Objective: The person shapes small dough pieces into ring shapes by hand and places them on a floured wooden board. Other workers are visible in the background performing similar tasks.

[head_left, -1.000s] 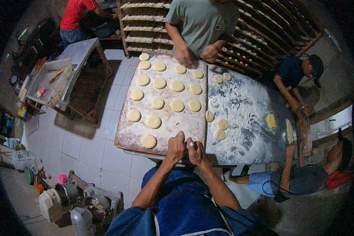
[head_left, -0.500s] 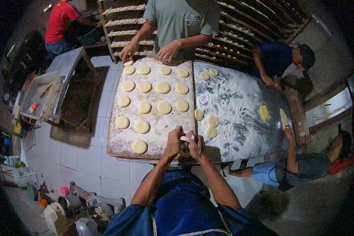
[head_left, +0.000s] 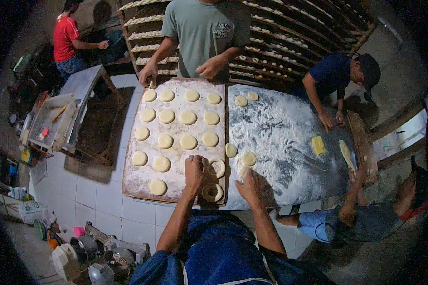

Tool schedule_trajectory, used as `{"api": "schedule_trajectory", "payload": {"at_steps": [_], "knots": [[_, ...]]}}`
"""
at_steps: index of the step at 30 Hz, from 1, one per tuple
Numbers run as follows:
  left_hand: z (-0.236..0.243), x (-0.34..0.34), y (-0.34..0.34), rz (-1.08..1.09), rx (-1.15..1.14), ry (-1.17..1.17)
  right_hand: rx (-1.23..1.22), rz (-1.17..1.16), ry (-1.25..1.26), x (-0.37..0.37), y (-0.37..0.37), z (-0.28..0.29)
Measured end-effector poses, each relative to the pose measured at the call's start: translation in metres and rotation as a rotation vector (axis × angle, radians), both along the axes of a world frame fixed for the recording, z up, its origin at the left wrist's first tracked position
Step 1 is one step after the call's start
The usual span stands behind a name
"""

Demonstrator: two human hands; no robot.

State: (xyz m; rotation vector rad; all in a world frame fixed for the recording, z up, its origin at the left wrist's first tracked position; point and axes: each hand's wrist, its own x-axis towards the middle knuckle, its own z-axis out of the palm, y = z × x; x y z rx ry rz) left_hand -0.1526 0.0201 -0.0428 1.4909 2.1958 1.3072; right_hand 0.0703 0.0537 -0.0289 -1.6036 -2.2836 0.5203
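Note:
My left hand (head_left: 194, 174) is over the floured board, its fingers curled closed; anything inside them is hidden. Right beside it lie two pale dough rings (head_left: 217, 168), one nearer the board's front edge. My right hand (head_left: 250, 188) is over the dark table, thumb apart from the fingers, fingertips at the edge of a round dough piece (head_left: 246, 172). Another dough round (head_left: 248, 158) touches that piece on its far side, and a smaller one (head_left: 230, 150) lies by the board's edge. Several flat dough rounds (head_left: 189, 142) stand in rows on the board (head_left: 176, 190).
Across the board, a person in a grey-green shirt (head_left: 197, 45) has one hand at its far left corner. Two people work at the table's right end, near a yellow piece (head_left: 318, 146) and a long dough strip (head_left: 345, 152). Racks (head_left: 150, 33) of shaped dough stand behind.
My hands have parted. The ring they held between them now lies on the board; my left hand went left over the board, my right hand moved right to the dough rounds.

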Motion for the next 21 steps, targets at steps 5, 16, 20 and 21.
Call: {"api": "schedule_trajectory", "payload": {"at_steps": [5, 16, 20, 21], "knots": [[-0.003, 0.009, -0.002, -0.105, 0.02, 0.113, 0.186, 0.022, -0.086, 0.034, 0.024, -0.024], [0.039, 0.128, 0.005, -0.111, -0.011, -0.494, -0.563, 0.049, 0.918, 0.061, 0.055, -0.021], [0.042, 0.149, 0.009, -0.191, -0.219, -0.879, -0.652, 0.056, 1.055, 0.067, 0.05, 0.009], [0.046, 0.154, 0.009, -0.18, -0.208, -0.871, -0.596, 0.076, 1.051, 0.07, 0.05, 0.008]]}}
